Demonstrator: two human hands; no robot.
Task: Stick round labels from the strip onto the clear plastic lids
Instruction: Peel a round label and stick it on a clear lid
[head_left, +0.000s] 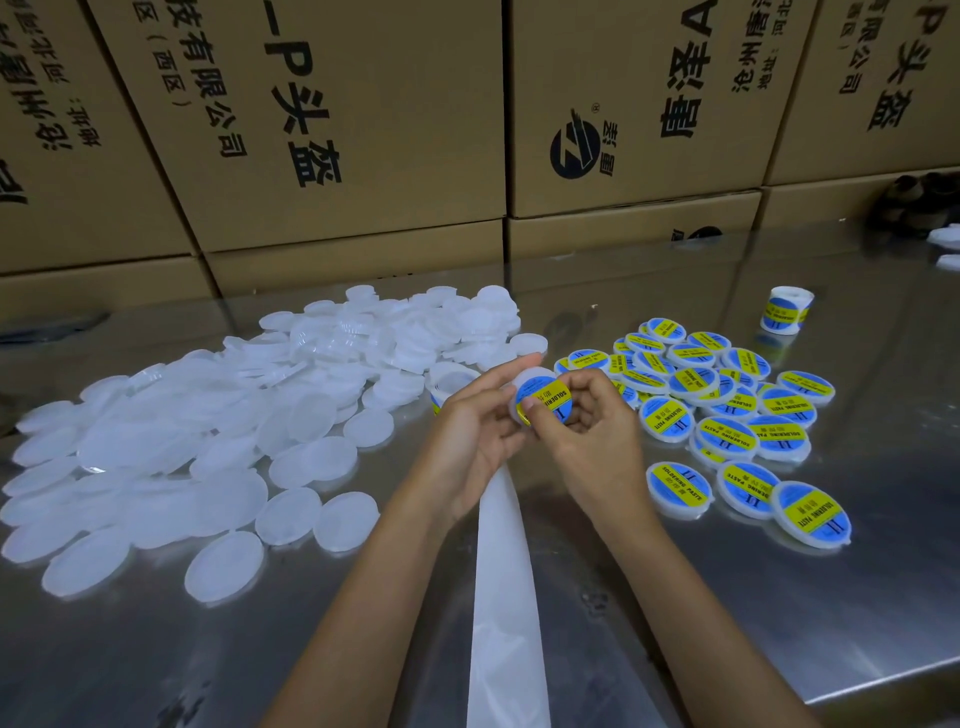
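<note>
Seen from above, a person's two bare forearms reach out over a shiny stainless-steel table (779, 597). Both hands meet near the middle of the view around one round clear plastic lid (530, 375), held tilted just above the table. The left hand (470, 431) cups the lid from the left, its fingers curled behind the rim and its thumb lying across the lid's lower left edge. The right hand (587, 415) grips from the right, fingers curled, with its fingertips on a round blue label crossed by a yellow band (545, 399), printed "SOLDERING PASTE", which covers the face of the lid. A long white strip of empty backing paper (504, 597) runs from under the hands straight down to the bottom edge of the view, between the two forearms. To the left, a wide loose heap of unlabelled translucent white lids (208, 441) spreads across the table. To the right, a smaller cluster of lids already bearing the blue-and-yellow label (727, 410) lies flat, some overlapping. Farther back on the right, a small roll of the same labels (786, 310) stands on the table, well apart from the hands. Behind the table rises a wall of stacked brown cardboard boxes (337, 130) printed with large black Chinese characters.
</note>
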